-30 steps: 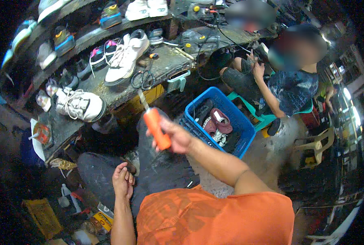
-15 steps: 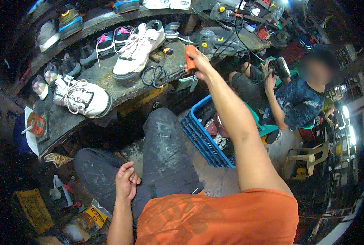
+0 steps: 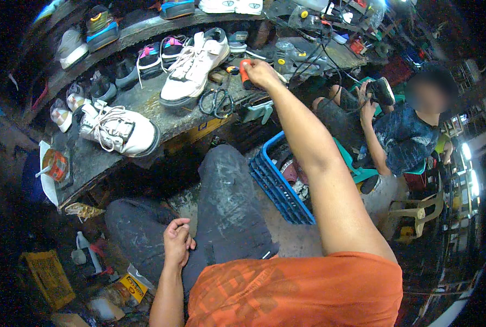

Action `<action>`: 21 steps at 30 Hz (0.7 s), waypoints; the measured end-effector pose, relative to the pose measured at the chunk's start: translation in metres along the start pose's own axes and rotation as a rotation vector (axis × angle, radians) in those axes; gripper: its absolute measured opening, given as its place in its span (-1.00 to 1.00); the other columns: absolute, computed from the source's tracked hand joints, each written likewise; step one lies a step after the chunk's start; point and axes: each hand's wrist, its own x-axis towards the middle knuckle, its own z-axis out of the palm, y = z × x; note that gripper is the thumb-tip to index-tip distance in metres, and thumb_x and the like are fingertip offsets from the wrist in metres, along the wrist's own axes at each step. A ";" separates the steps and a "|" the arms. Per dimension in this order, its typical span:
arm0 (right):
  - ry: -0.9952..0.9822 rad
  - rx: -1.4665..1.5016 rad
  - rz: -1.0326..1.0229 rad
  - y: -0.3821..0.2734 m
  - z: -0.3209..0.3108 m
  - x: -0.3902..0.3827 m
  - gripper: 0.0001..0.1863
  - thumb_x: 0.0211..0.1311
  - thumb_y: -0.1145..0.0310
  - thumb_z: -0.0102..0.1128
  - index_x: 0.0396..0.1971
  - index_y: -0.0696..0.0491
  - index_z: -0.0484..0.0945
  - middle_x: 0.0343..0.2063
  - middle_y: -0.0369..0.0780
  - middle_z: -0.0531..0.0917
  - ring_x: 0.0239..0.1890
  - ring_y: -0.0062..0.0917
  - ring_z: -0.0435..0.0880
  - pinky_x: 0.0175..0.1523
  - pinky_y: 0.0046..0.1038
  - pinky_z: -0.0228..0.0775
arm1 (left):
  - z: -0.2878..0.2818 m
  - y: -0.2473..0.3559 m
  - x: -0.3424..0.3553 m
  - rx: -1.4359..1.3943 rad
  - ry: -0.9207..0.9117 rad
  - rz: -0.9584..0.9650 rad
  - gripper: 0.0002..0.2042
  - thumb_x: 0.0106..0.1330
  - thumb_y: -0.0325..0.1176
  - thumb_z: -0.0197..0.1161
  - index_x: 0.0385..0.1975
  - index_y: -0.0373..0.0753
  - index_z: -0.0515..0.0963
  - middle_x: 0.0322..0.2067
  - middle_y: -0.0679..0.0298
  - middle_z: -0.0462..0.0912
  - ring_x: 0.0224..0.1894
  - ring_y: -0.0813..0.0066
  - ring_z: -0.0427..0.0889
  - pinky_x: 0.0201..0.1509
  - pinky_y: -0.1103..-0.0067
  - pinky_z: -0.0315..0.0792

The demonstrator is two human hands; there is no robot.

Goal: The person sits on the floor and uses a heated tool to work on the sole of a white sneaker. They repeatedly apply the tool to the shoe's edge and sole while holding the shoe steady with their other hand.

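My right hand reaches out over the workbench, closed around an orange-handled tool with a dark end. The tool's tip is hidden or too small to make out. Just left of it on the bench lie black-handled scissors. A white lace-up sneaker stands beside the scissors, and a second white sneaker rests further left near the bench's front edge. Over my lap, my left hand has its fingers curled loosely, with nothing visible in them.
Several other shoes line the bench and the shelf behind it. An orange tub sits at the left end. A blue crate holding shoes stands under my right arm. At right, a seated person handles a dark shoe.
My right hand has moved left and slightly farther over the bench, bringing the orange-handled tool closer to the scissors. My left hand stays curled over my lap. The view has shifted slightly.
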 end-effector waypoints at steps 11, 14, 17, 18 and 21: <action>-0.219 0.323 -0.631 -0.042 0.026 -0.250 -0.69 0.20 0.21 0.30 -0.21 0.14 0.67 -0.26 -0.04 0.69 -0.09 -0.09 0.67 0.05 -0.16 0.52 | 0.010 0.037 0.018 -0.130 -0.014 0.096 -0.54 0.38 -0.52 0.24 0.27 -0.26 0.35 -0.41 0.34 0.53 -0.45 0.55 0.56 -0.38 0.56 0.57; 0.015 0.593 -0.202 -0.015 0.051 -0.222 -0.65 0.19 0.17 0.31 -0.21 0.17 0.65 -0.28 -0.04 0.72 -0.17 -0.17 0.72 0.01 -0.22 0.56 | 0.005 0.025 0.038 -0.202 0.045 0.057 -0.58 0.42 -0.46 0.18 0.27 -0.26 0.37 -0.44 0.36 0.51 -0.44 0.56 0.53 -0.36 0.56 0.50; 0.092 0.617 0.152 0.033 0.081 -0.184 -0.65 0.19 0.18 0.31 -0.21 0.18 0.66 -0.31 -0.01 0.74 -0.20 -0.18 0.75 0.00 -0.22 0.57 | -0.006 0.008 0.048 -0.267 0.055 -0.025 -0.61 0.46 -0.39 0.12 0.26 -0.23 0.41 -0.51 0.42 0.40 -0.46 0.60 0.41 -0.38 0.56 0.35; 0.081 0.622 0.169 0.049 0.091 -0.173 -0.65 0.21 0.21 0.31 -0.16 0.18 0.64 -0.30 -0.04 0.74 -0.25 -0.24 0.75 -0.10 -0.26 0.59 | -0.012 0.006 0.048 -0.298 0.042 -0.011 -0.60 0.45 -0.40 0.12 0.27 -0.23 0.40 -0.51 0.43 0.37 -0.47 0.61 0.39 -0.39 0.55 0.34; 0.095 0.586 0.289 0.086 0.115 -0.147 -0.61 0.25 0.27 0.30 -0.02 0.19 0.58 -0.28 -0.10 0.72 -0.36 -0.37 0.74 -0.30 -0.34 0.63 | -0.022 0.007 0.045 -0.293 0.040 0.050 -0.57 0.43 -0.43 0.14 0.29 -0.22 0.39 -0.46 0.42 0.43 -0.46 0.61 0.41 -0.38 0.58 0.36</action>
